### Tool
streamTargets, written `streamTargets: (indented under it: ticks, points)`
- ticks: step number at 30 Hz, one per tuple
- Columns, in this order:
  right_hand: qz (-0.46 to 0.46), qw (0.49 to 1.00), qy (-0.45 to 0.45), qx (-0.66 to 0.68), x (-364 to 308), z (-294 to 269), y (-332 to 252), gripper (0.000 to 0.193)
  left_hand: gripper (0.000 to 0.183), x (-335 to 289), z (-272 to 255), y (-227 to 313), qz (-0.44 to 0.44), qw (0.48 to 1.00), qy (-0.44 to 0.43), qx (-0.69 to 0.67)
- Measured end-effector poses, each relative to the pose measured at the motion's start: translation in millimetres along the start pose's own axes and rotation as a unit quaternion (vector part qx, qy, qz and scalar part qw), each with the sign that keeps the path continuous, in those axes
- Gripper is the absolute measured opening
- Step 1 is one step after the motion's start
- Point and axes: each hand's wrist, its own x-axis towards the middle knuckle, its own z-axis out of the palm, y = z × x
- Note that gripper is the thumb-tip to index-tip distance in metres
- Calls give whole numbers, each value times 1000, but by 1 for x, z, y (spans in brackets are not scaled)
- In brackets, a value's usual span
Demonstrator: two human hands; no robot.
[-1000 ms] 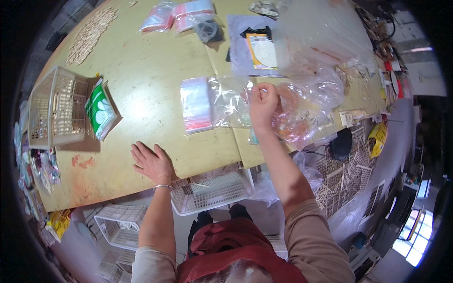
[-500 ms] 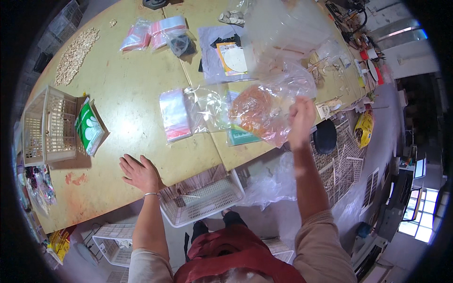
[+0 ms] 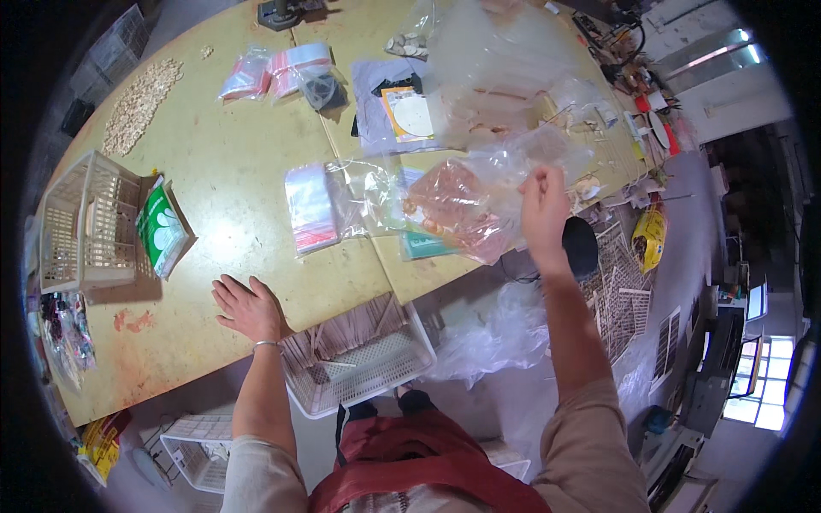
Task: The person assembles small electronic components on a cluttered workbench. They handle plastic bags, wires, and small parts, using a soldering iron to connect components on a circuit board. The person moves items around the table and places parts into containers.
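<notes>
My left hand (image 3: 248, 308) lies flat on the yellow table near its front edge, fingers spread, holding nothing. On the right, my right hand (image 3: 545, 205) is closed at the edge of a clear plastic bag (image 3: 457, 201), which has orange-brown contents that I cannot make out. The bag looks crumpled and covers part of a teal-green packet (image 3: 425, 245). To its left lies a stack of clear zip bags (image 3: 310, 209) with red-striped ends, beside another transparent bag (image 3: 363, 192).
A cream plastic basket (image 3: 90, 269) and a green packet (image 3: 162, 227) stand at the left. Small pale pieces (image 3: 141, 103) are heaped far left. A large translucent bag (image 3: 505, 68) fills the back right. Below the table edge sits a white basket (image 3: 359, 372) holding thin sticks.
My right hand has shifted slightly to the right at the bag's edge. The bag's folds have changed over its orange-brown contents. My left hand stays flat on the table.
</notes>
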Motion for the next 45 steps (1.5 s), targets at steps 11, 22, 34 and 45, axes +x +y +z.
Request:
streamTargets:
  ticks: [11, 22, 34, 45]
  points:
    - [-259, 962, -86, -4, -174, -125, -256, 24, 62, -11, -39, -48, 88, 970, 35, -225]
    - [-335, 810, -455, 156, -395, -63, -298, 21, 47, -267, -310, -206, 158, 867, -186, -435]
    - [-541, 565, -569, 252, -573, -68, -371, 18, 35, -522, -274, -402, -311, 864, -3, -397]
    - [-478, 571, -667, 39, -732, -69, -421, 18, 19, -685, -247, -570, -461, 581, 246, -624]
